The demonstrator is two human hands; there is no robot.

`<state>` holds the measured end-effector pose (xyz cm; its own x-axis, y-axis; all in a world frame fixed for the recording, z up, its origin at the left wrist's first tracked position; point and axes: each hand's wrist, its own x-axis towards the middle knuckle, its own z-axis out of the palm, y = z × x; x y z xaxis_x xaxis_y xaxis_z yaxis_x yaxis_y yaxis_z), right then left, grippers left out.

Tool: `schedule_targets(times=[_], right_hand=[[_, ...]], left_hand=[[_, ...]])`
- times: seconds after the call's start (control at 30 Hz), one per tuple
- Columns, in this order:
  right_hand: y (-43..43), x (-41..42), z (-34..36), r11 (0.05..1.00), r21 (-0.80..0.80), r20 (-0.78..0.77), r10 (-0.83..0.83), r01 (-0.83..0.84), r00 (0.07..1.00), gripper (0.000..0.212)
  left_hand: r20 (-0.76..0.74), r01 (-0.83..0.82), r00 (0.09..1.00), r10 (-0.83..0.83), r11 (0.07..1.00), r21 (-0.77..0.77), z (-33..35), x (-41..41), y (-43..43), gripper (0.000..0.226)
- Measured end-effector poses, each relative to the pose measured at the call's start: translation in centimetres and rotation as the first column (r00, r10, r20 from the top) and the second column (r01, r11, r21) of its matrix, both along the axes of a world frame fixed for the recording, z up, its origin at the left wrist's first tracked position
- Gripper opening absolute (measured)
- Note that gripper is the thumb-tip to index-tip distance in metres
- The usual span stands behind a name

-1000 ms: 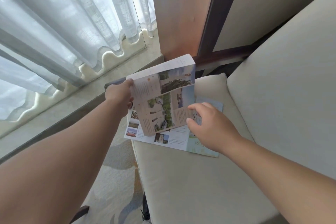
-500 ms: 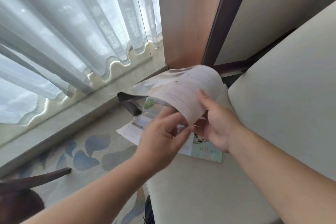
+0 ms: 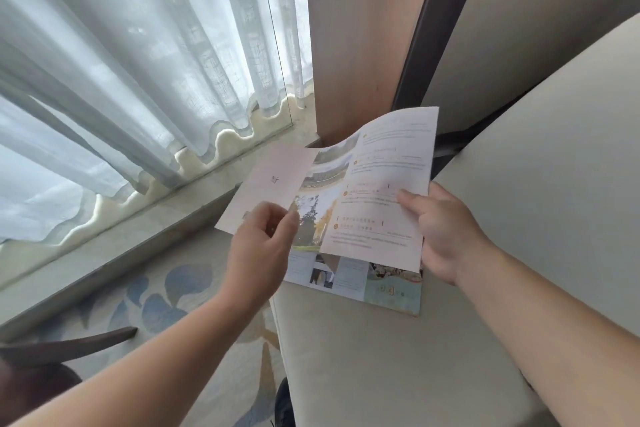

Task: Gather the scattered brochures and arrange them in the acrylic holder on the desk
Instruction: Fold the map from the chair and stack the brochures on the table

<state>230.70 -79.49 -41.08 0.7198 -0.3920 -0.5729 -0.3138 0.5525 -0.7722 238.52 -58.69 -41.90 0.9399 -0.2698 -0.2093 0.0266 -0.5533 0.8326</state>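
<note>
I hold an unfolded brochure (image 3: 367, 191) in the air above a beige sofa seat (image 3: 381, 357). It shows pale pink panels with text and a strip of photos. My left hand (image 3: 263, 246) pinches its left flap at the lower edge. My right hand (image 3: 443, 229) grips its right panel, thumb on top. Under it, another brochure (image 3: 374, 284) lies flat on the seat near the front corner, with small photos and a teal panel. No acrylic holder or desk is in view.
The sofa backrest (image 3: 554, 166) rises at the right. A wooden wall panel (image 3: 360, 28) and dark frame stand behind. Sheer white curtains (image 3: 138, 62) hang at the left above a stone sill. A patterned rug (image 3: 166, 302) covers the floor, with a dark chair arm (image 3: 69, 345) at lower left.
The brochure has come up off the seat and opened out between both hands. My left hand moved from its top left edge to its lower left flap.
</note>
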Motion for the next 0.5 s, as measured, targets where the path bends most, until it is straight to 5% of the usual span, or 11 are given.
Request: schedule_targets(times=[0.07, 0.23, 0.37, 0.43, 0.5], right_hand=[[0.9, 0.2, 0.2, 0.995, -0.091, 0.005, 0.029, -0.028, 1.0, 0.023], [4.2, 0.4, 1.4, 0.829, -0.461, -0.048, 0.334, -0.318, 0.941, 0.031], [4.8, -0.4, 1.1, 0.745, -0.441, -0.045, 0.538, -0.5, 0.842, 0.032], [4.1, -0.9, 0.8, 0.84, -0.413, -0.011, 0.381, -0.351, 0.925, 0.025], [2.8, -1.3, 0.2, 0.863, -0.471, -0.099, 0.155, -0.183, 0.983, 0.041]], left_hand=[[-0.04, 0.104, 0.994, -0.104, 0.995, 0.002, 0.6, -0.1, -1.2, 0.018], [-0.296, 0.195, 0.928, -0.226, 0.972, -0.128, 2.2, -1.1, -5.2, 0.08], [-0.438, -0.036, 0.893, -0.104, 0.953, -0.299, 2.6, -0.3, -5.8, 0.027], [-0.488, -0.099, 0.867, -0.101, 0.925, -0.367, 2.6, 0.4, -4.5, 0.02], [-0.538, -0.124, 0.828, -0.157, 0.885, -0.448, 2.8, 1.1, -3.2, 0.019]])
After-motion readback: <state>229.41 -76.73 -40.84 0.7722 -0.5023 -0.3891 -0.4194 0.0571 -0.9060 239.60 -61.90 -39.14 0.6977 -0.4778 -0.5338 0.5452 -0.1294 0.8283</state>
